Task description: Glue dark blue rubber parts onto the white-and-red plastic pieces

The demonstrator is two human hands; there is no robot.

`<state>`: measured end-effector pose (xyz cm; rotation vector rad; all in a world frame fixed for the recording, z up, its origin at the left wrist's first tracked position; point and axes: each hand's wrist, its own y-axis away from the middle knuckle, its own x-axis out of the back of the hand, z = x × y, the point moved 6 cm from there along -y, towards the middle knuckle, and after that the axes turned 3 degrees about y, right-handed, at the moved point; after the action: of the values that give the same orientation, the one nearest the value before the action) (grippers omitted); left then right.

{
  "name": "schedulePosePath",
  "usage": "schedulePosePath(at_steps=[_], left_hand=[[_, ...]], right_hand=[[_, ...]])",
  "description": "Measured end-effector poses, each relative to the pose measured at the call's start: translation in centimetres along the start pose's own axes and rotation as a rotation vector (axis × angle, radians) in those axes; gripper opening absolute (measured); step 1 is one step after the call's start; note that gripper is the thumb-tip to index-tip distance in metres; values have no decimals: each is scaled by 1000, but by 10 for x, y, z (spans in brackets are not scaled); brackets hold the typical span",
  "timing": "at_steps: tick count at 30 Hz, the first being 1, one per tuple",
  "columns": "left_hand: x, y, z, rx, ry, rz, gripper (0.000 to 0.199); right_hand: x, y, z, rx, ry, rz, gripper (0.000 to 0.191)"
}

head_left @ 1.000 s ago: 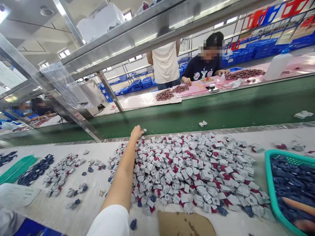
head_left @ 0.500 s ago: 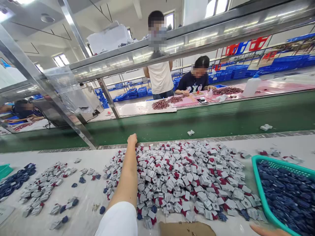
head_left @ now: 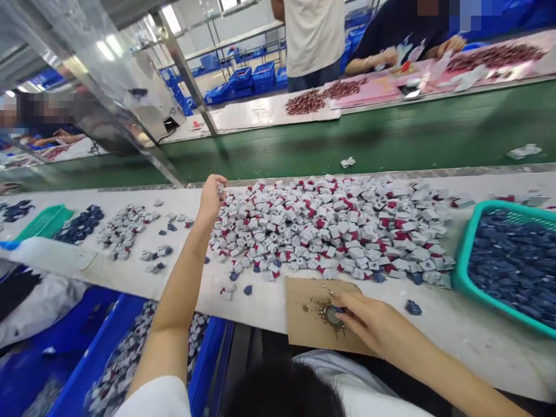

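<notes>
My left hand [head_left: 212, 197] is curled at the far left edge of a large heap of white-and-red pieces [head_left: 330, 231], with a small white piece [head_left: 221, 189] at its fingertips. My right hand [head_left: 362, 315] rests on a brown cardboard sheet [head_left: 308, 324] and grips a round grey-faced disc [head_left: 333, 315]. Tiny gold-coloured bits [head_left: 324, 313] lie scattered around the disc. A dark blue piece [head_left: 413, 307] lies on the bench to the right of the cardboard.
A teal basket [head_left: 461, 260] of dark blue pieces stands at the right. Smaller piles lie at the bench's left. A blue crate [head_left: 99, 336] of pieces sits below the near edge. Beyond a green conveyor belt [head_left: 391, 139], co-workers sit and stand.
The view has tipped down and shifted, showing the crate below the bench. My right hand has come in from the lower right onto the cardboard, and gold bits now show there. My left hand stays at the heap.
</notes>
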<state>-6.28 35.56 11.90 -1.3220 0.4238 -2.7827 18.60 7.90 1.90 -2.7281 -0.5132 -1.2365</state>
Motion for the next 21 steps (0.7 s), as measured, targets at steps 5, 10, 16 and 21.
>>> schedulePosePath(at_steps=[5, 10, 16, 21], left_hand=[[15, 140, -14, 261, 328, -145, 42], [-4, 227, -16, 612, 794, -15, 51], [-53, 260, 21, 804, 1189, -189, 36], [-85, 264, 52, 852, 1411, -425, 39]], right_hand=[[-10, 5, 3, 54, 166, -95, 25], [-17, 4, 1, 64, 257, -131, 22], [-20, 6, 2, 62, 222, -93, 20], [-17, 7, 4, 85, 156, -66, 20]])
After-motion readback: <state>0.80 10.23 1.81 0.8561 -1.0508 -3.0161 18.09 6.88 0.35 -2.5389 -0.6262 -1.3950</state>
